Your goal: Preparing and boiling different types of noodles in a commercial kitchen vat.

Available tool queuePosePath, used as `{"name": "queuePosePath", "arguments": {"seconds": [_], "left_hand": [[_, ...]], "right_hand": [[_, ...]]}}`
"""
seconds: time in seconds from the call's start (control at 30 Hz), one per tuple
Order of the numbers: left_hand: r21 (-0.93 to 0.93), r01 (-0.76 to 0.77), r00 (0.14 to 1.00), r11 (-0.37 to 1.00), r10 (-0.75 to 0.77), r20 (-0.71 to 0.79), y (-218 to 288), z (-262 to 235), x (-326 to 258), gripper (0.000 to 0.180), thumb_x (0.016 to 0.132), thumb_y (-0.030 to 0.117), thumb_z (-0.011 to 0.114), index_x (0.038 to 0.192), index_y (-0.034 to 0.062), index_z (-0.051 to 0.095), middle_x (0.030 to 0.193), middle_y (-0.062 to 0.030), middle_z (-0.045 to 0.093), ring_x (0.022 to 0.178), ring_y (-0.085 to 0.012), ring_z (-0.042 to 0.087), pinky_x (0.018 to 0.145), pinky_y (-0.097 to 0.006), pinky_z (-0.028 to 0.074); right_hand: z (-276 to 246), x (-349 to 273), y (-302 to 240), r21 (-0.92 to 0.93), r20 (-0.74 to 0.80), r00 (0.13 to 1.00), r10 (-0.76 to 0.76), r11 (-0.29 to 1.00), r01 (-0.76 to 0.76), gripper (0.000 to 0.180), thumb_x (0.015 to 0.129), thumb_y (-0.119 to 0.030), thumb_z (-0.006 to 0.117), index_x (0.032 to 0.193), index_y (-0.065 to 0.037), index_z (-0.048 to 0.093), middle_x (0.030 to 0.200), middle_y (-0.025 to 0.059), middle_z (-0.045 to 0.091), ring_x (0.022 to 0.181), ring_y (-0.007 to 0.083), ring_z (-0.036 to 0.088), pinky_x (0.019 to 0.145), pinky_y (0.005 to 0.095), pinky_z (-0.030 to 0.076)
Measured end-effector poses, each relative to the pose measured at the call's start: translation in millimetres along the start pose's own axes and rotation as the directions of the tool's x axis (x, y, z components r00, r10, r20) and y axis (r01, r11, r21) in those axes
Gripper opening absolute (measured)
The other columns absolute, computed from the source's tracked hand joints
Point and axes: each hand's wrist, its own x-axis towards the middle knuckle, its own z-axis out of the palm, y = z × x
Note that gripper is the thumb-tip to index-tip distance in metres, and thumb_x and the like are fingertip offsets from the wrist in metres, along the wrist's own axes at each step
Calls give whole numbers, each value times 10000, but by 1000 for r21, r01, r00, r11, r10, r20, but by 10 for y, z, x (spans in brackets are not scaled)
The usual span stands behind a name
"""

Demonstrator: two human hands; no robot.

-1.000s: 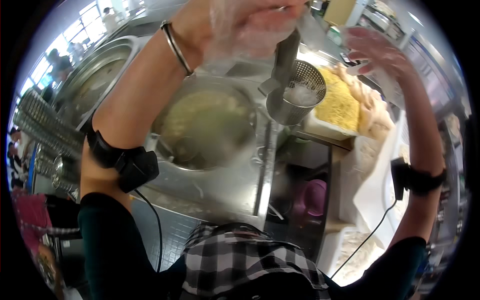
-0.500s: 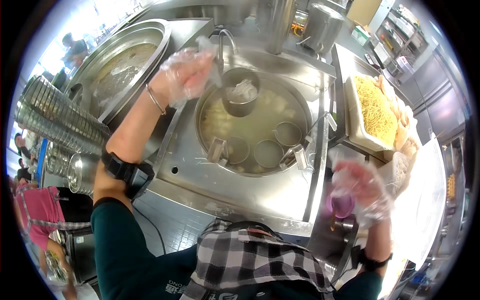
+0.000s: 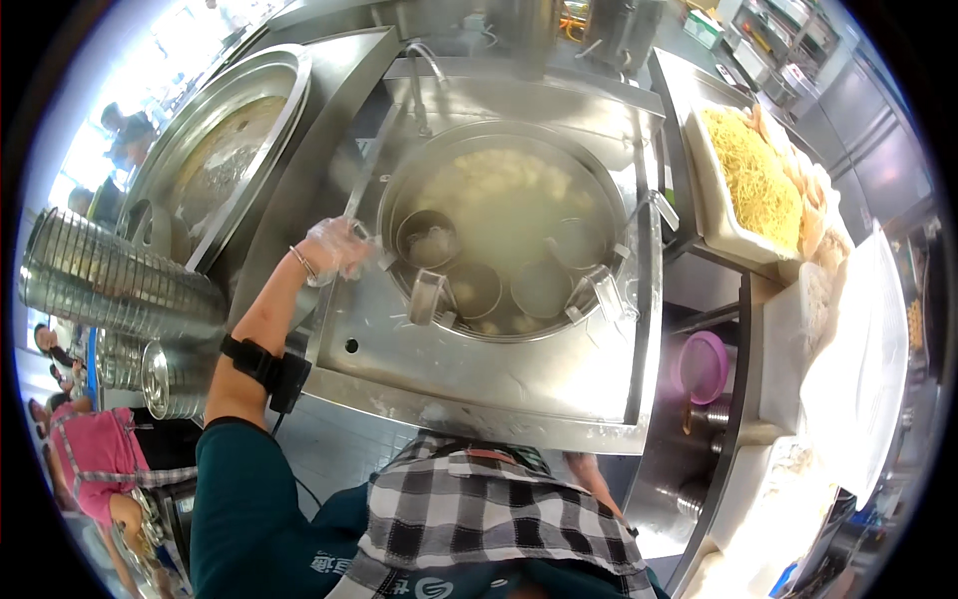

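My left hand [image 3: 341,249], in a clear plastic glove, is closed at the handle end of a metal noodle strainer [image 3: 426,222] by the left side of the pot. Pale noodles [image 3: 431,247] lie in that strainer, which sits low in the cloudy broth [image 3: 499,215]. Three more strainers hang in the round pot [image 3: 529,128], among them one at the front [image 3: 472,290]. Below the counter's front edge, part of my right hand [image 3: 582,466] shows beside my apron; its fingers are hidden.
A bent tap [image 3: 422,62] stands behind the pot. To the right are a white tub of yellow noodles [image 3: 750,180] and, lower, a purple strainer or bowl [image 3: 702,367]. Stacked metal bowls [image 3: 115,275] and a large basin [image 3: 299,75] are on the left.
My left hand has lowered the noodle-filled strainer from above the pot to its left side. My right hand has moved from beside the purple item to below the counter's front edge.
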Motion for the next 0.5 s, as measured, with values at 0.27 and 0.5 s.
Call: {"name": "queuePosePath", "arguments": {"seconds": [0.27, 0.5], "left_hand": [[445, 107, 894, 889, 110, -433, 418, 125, 24, 470, 659, 371, 625, 954, 19, 526, 837, -138, 581, 767, -243, 562, 693, -330, 442], [87, -71, 894, 994, 103, -437, 597, 197, 45, 481, 663, 257, 631, 1085, 61, 511, 839, -77, 567, 764, -162, 528, 701, -288, 413]], "right_hand": [[392, 343, -375, 99, 105, 869, 483, 865, -493, 398, 712, -182, 591, 1074, -47, 497, 1012, 152, 540, 880, 273, 531, 726, 344, 442], [318, 306, -454, 217, 60, 753, 655, 728, -650, 408, 705, -167, 603, 1076, -42, 489, 991, 157, 543, 827, 246, 555, 688, 338, 459]]}}
